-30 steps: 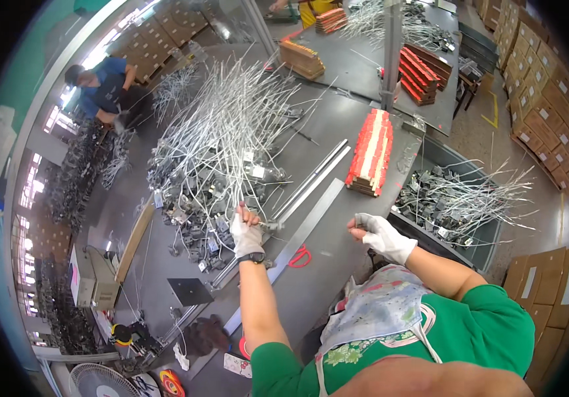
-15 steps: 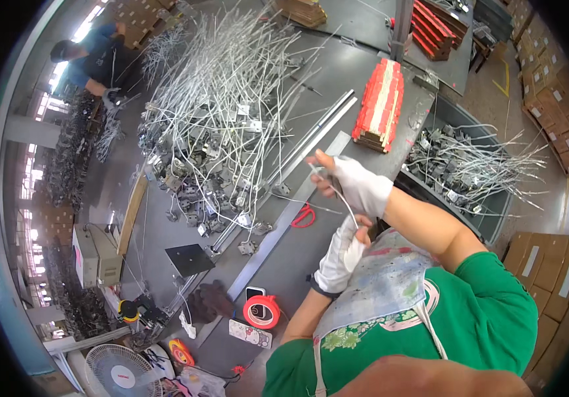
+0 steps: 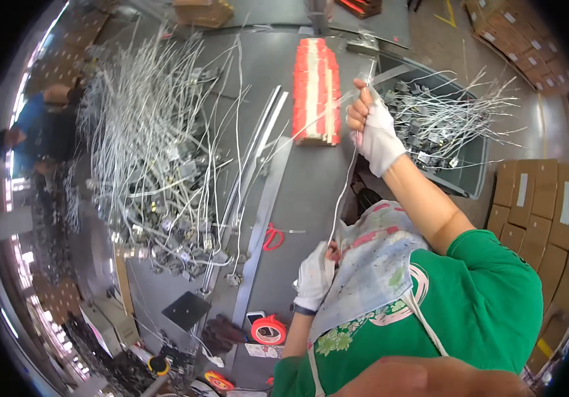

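A thin white cable point(image 3: 344, 192) runs between my two hands in a gentle curve over the table's near edge. My right hand point(image 3: 377, 126), in a white fingerless glove, is raised near the grey bin with its fingers wrapped round the cable's upper part. Lower down, close to the apron, my left hand point(image 3: 314, 276) pinches the cable's lower part between thumb and fingers. A blurred pale strip shows just above my right hand; what it is I cannot tell. Left of my hands lies a big heap of white cables point(image 3: 145, 132) with small grey metal parts at their ends.
Red-handled scissors point(image 3: 272, 237) lie beside a long metal strip point(image 3: 258, 245). A red and cream stack point(image 3: 317, 92) stands at the far side. The grey bin point(image 3: 473, 178) on the right holds more cables. A red tape roll point(image 3: 268, 329) sits near left. Another person point(image 3: 30, 132) works far left.
My hands have moved apart, the right one up and away, the left one down, with the cable now stretched longer between them. The whole view has turned and shifted.
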A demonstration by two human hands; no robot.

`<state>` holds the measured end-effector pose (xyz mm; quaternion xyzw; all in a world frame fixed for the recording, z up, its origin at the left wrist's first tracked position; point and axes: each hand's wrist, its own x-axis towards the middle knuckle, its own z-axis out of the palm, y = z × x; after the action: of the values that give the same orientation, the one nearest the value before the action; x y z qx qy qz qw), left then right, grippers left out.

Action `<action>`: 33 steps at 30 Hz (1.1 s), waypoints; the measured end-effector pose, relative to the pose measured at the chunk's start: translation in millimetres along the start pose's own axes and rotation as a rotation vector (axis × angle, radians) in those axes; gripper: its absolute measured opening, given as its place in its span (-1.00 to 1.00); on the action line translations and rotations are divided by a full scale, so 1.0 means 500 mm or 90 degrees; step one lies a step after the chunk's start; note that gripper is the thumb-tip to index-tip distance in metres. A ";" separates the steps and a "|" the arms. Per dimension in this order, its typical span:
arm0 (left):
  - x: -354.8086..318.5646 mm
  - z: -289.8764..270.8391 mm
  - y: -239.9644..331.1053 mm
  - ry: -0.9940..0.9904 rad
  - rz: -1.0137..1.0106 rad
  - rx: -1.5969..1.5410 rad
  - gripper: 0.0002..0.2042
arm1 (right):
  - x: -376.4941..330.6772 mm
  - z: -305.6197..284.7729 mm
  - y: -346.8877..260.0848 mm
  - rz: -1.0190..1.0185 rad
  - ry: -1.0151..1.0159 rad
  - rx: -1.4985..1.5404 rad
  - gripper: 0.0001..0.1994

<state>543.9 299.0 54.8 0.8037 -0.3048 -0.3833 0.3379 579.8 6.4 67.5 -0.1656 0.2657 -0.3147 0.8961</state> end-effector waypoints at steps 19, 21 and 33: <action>0.181 0.059 -0.032 0.016 -0.066 0.208 -0.74 | 0.197 -0.194 -0.170 -0.047 0.170 -0.184 -0.53; 0.184 0.064 -0.037 0.026 -0.045 0.189 -0.77 | 0.150 -0.144 -0.138 0.009 0.100 -0.231 -0.46; 0.230 0.086 -0.018 0.075 0.039 0.183 -0.79 | 0.139 -0.214 -0.064 0.076 0.051 -0.615 -0.55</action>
<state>570.4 204.8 -19.8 0.8552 -0.3605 -0.2773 0.2486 548.4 -76.7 -29.4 -0.5347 0.4244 -0.1094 0.7225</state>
